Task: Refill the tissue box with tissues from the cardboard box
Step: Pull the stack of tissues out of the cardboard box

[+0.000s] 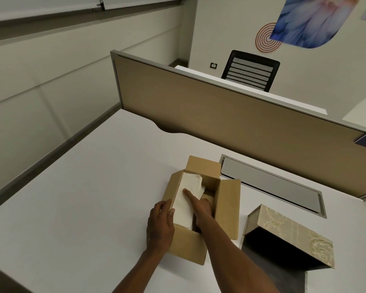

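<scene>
An open brown cardboard box (228, 210) sits on the white desk in front of me, flaps up. A stack of white tissues (187, 199) fills its left side. My left hand (160, 226) clasps the box's near left wall, thumb over the rim against the tissues. My right hand (200, 205) reaches inside, forefinger laid flat on top of the stack, the other fingers tucked down along its right side. To the right, the beige patterned tissue box (292, 231) lies tilted with its dark opening facing me; no tissues show in it.
A grey cable-tray lid (273, 187) is set into the desk (93, 197) behind both boxes. A tan partition panel (220, 115) closes the far edge. A black mesh chair (250, 70) stands beyond it.
</scene>
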Demonstrator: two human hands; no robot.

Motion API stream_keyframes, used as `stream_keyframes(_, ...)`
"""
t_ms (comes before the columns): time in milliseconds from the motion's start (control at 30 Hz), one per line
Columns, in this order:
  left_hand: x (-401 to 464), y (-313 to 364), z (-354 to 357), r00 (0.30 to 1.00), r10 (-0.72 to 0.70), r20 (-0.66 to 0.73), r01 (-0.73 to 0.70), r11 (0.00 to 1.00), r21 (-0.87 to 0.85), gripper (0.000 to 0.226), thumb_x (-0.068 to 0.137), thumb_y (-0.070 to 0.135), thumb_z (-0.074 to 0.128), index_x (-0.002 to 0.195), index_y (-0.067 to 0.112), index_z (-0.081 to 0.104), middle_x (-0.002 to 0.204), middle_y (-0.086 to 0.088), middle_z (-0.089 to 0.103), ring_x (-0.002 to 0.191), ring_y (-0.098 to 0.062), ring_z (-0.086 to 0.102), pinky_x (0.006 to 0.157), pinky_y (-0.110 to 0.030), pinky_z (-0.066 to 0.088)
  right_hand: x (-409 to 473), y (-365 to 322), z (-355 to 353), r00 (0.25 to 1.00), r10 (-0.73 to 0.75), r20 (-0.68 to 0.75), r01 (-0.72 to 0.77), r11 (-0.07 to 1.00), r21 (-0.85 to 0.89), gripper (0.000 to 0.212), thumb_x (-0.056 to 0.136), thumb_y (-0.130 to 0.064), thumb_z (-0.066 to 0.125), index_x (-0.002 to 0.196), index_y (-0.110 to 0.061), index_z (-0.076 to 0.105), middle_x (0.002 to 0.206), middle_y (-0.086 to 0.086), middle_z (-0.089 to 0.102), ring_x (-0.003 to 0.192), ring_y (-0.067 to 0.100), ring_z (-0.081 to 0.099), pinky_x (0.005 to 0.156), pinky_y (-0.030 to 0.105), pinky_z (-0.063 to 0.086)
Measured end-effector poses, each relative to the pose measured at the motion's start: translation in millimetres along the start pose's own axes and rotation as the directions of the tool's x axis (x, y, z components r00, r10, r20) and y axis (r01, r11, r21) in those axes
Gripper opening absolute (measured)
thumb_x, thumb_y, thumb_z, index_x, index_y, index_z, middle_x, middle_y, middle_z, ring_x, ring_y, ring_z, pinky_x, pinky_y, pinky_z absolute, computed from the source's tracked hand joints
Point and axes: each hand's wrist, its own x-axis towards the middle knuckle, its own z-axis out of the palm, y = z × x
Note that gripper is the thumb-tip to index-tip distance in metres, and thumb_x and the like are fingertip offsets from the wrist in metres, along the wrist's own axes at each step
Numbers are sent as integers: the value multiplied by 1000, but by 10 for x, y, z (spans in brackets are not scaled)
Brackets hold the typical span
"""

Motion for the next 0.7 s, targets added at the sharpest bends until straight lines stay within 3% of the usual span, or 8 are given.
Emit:
stream_keyframes(100,2,-6,-3,1000,-6,-6,6,1000,-3,36,97,30,54,130,15,61,131,-9,61,115,-24,60,91,-38,57,-38,11,23,999,-50,-8,50,999,-21,93,71,-62,83,140,-14,44,134,9,60,122,32,59,107,53,49)
stream_keyframes(233,5,-20,-22,1000,-10,-10,10,1000,-13,38,97,34,51,130,17,60,131,-7,61,114,-22,59,92,-38,58,-45,33,9,999,-24,38,22,998,61,102,71,-51,88,146,-15,30,138,11,54,126,34,56,109,56,46)
stream_keyframes(433,-31,19,-22,999,35,-8,-34,999,21,47,96,42,41,131,18,59,131,-6,61,115,-22,58,91,-40,58,-92,28,-131,978,96,187,-132,972,196,81,63,-34,97,129,-7,58,116,15,71,105,35,68,99,54,55)
stream_keyframes(700,-117,31,-55,999,43,-13,-43,999,24,51,94,45,39,131,19,60,130,-7,62,114,-21,58,91,-39,58,-171,22,-180,976,51,210,-92,977,191,56,68,-28,94,113,-10,67,106,15,76,99,35,72,90,51,59)
